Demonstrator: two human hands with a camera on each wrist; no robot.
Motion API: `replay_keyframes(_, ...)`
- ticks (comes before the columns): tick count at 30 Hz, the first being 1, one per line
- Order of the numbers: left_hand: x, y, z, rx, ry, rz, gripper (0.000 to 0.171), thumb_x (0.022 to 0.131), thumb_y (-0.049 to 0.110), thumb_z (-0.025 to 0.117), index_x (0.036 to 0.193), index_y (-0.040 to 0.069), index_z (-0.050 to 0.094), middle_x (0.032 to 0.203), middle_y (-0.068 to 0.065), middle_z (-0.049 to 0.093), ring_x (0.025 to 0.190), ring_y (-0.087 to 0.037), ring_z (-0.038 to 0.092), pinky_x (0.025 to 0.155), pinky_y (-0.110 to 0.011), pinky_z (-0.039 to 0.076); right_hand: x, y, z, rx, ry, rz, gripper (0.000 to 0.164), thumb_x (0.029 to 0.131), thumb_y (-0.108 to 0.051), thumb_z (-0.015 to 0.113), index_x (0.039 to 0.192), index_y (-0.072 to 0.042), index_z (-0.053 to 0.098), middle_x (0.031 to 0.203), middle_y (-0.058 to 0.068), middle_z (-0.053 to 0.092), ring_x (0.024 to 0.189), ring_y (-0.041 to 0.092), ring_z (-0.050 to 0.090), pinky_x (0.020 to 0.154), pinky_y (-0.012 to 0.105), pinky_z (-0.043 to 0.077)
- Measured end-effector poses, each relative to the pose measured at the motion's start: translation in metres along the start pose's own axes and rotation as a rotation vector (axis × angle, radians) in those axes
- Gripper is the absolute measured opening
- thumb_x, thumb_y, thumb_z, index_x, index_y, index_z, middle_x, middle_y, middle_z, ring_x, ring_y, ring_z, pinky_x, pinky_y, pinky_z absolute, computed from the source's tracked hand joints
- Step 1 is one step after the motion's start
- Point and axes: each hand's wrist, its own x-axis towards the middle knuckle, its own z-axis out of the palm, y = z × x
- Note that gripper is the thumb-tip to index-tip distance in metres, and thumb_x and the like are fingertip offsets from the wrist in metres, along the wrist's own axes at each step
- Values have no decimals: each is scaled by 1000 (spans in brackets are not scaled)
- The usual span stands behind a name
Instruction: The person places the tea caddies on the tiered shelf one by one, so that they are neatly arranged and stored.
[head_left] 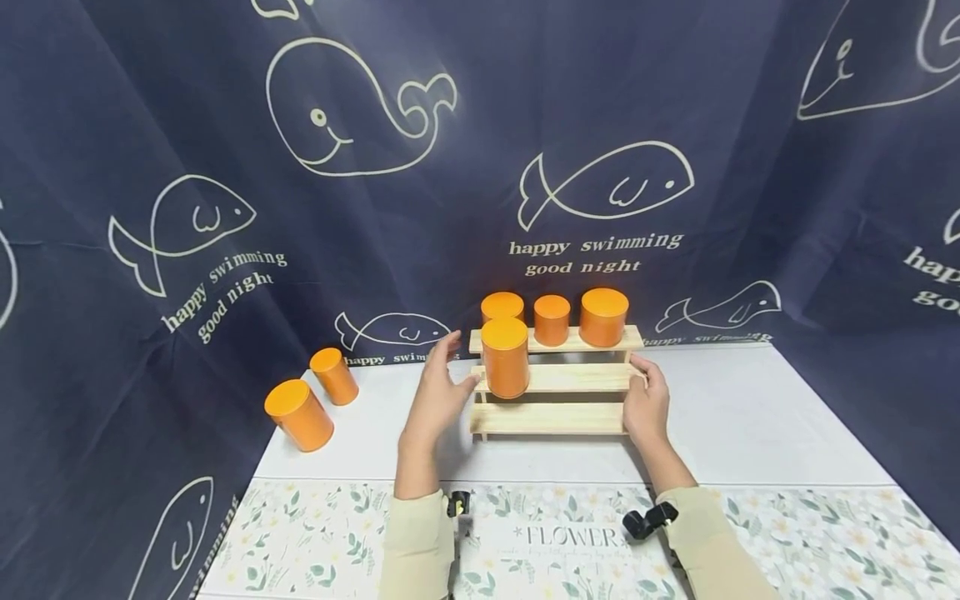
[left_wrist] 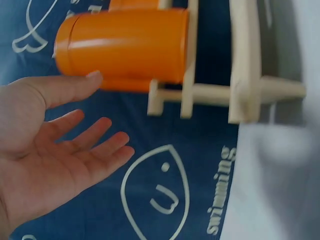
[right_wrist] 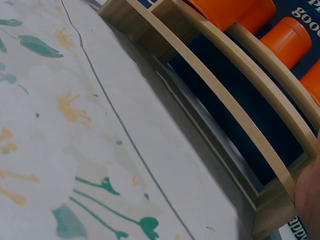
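A three-tier wooden rack (head_left: 577, 379) stands near the back of the table. My right hand (head_left: 647, 404) grips its right end; only a sliver of that hand (right_wrist: 307, 195) shows in the right wrist view. One tall orange canister (head_left: 506, 362) stands upright on the left of the middle tier. Beside the rack's left end is my left hand (head_left: 437, 398), fingers spread and holding nothing. In the left wrist view its thumb tip lies right at the orange canister (left_wrist: 125, 47). The top tier carries an orange canister (head_left: 502, 306) partly hidden behind, a small one (head_left: 552, 321) and a wide one (head_left: 603, 318).
To the left, a larger orange canister (head_left: 300, 417) and a slimmer one (head_left: 334, 377) stand on the white table (head_left: 367, 446). A flower-printed cloth (head_left: 315, 533) covers the table's front. Dark blue curtain (head_left: 480, 208) with whale and fish drawings hangs close behind the rack.
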Motion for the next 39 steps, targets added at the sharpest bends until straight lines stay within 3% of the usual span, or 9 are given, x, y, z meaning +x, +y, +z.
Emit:
replay_keyframes(8, -4, -6, -32, 13, 160, -23, 62, 95, 5, 74, 152, 11, 52, 151, -15, 56, 145, -39, 53, 122, -56, 43, 0, 3, -1, -3, 8, -1, 47, 108, -6, 32, 151, -4, 51, 160, 20, 50, 153, 37, 43, 127, 54, 35)
replay_keyframes(13, -5, -11, -44, -7, 269, -38, 51, 96, 11, 74, 145, 10, 60, 147, -15, 59, 137, -37, 57, 118, -56, 46, 0, 1, -1, 0, 14, -6, 48, 107, -5, 33, 150, -3, 52, 160, 21, 50, 154, 38, 42, 128, 54, 34)
replay_keyframes(26, -9, -27, -66, -6, 374, -74, 41, 99, 16, 71, 138, 6, 64, 144, -17, 58, 133, -36, 56, 117, -56, 46, -1, 0, 1, 1, 29, -15, 47, 106, -4, 33, 149, -2, 53, 158, 22, 52, 153, 38, 43, 128, 54, 33)
replay_keyframes(34, -16, -39, -84, 71, 442, -159, 40, 101, 17, 67, 140, 7, 63, 147, -18, 57, 139, -38, 54, 120, -56, 42, 1, -1, 2, 10, 22, -34, 46, 107, -4, 34, 149, -2, 53, 157, 22, 52, 153, 38, 43, 127, 54, 34)
replay_keyframes(39, -19, -45, -92, 30, 539, -132, 36, 101, 15, 68, 135, 5, 66, 141, -20, 60, 134, -38, 56, 119, -54, 44, 2, 0, 2, 9, 30, -40, 45, 107, -3, 35, 147, -1, 54, 157, 22, 52, 154, 37, 41, 128, 54, 32)
